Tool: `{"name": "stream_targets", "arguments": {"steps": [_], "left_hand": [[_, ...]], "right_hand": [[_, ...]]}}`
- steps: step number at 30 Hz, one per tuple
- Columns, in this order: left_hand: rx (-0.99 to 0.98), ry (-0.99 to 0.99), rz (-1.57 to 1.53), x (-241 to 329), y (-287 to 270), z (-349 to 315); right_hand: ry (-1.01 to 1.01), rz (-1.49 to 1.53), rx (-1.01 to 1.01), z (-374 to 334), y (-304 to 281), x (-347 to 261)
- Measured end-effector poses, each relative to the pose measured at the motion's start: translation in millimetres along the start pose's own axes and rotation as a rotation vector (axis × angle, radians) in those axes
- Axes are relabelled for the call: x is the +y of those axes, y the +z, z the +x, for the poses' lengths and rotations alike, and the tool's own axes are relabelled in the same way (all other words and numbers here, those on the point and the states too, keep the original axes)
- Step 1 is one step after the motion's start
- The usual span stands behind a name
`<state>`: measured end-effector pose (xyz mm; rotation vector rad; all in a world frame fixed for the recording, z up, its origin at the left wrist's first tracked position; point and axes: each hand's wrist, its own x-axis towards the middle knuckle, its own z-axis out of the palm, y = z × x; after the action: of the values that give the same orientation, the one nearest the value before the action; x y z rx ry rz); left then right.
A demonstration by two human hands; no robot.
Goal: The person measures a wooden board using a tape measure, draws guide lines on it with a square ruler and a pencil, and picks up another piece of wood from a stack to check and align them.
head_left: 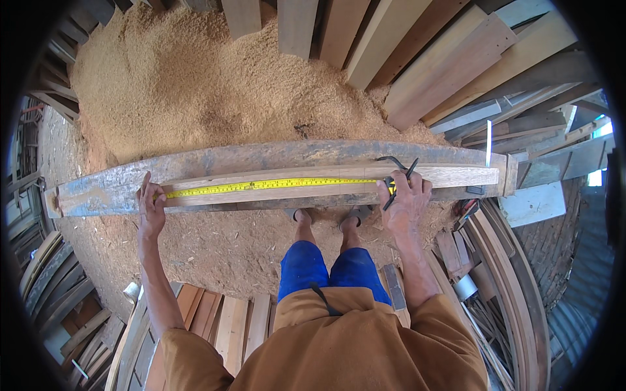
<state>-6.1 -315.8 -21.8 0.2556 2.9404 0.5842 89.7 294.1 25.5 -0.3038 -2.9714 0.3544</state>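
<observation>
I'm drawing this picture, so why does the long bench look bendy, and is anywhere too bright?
Head view: the long bench bows, likely from the fisheye lens; head view, right edge: daylight gaps glare white; head view, middle: the yellow tape measure looks fairly clear.

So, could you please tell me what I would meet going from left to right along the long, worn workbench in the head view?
The person's bare left hand → narrow yellow measuring tape → the person's bare right hand → uncovered right end of the long, pale wooden board.
</observation>
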Motion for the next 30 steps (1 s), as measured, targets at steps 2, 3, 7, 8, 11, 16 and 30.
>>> {"name": "stream_targets", "arguments": {"steps": [2, 3, 7, 8, 11, 16, 30], "left_hand": [[-0.003, -0.001, 0.004, -0.3, 0.3, -0.1], [-0.007, -0.002, 0.009, 0.0, 0.2, 0.2], [-0.001, -0.017, 0.008, 1.8, -2.6, 0.1], [0.032, 0.022, 0.053, 2.6, -3.9, 0.2], [0.170, 0.064, 0.172, 7.6, -7.3, 2.8], [0.282, 0.009, 0.165, 76.7, -8.0, 23.3], [0.000, 0.112, -0.252, 349.7, 126.5, 52.5]], "right_hand": [[-0.003, 0.005, 0.001, -0.7, 2.3, 2.4], [-0.002, 0.005, 0.001, -0.6, 2.2, 2.3], [0.018, 0.014, -0.022, 2.0, -3.0, -0.2], [0.028, 0.024, -0.033, 2.8, -4.5, -0.5], [0.010, 0.059, -0.046, 3.9, -4.1, 6.3], [0.058, 0.095, -0.011, 11.0, -12.8, 23.1], [0.056, -0.015, -0.019, 18.3, -34.1, 132.1]]}}
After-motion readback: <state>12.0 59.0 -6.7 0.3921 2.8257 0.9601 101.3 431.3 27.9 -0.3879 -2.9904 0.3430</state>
